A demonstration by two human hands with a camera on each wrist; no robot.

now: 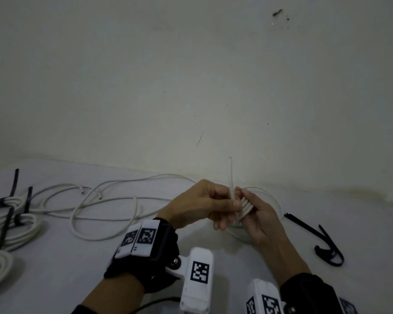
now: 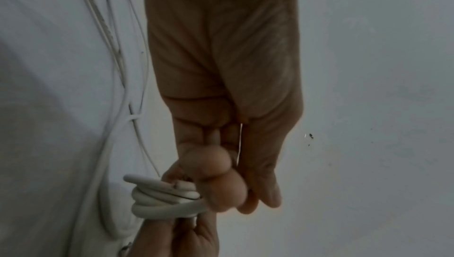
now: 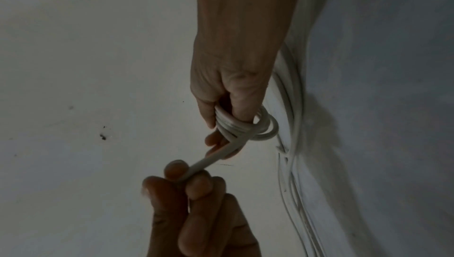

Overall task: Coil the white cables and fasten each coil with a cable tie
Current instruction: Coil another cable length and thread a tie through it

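The table [image 1: 327,223] meets a pale wall [image 1: 191,75]. Loose cable [image 1: 104,207] sprawls on it left of the hands, tied coils [image 1: 14,223] further left, black ties [image 1: 322,241] to the right. The left hand [image 1: 200,205] pinches the cable end [image 1: 231,175], fingers curled, pointing it up. The right hand [image 1: 261,218] grips the coil [image 1: 245,208], fingers wrapped round its turns, just above the table.
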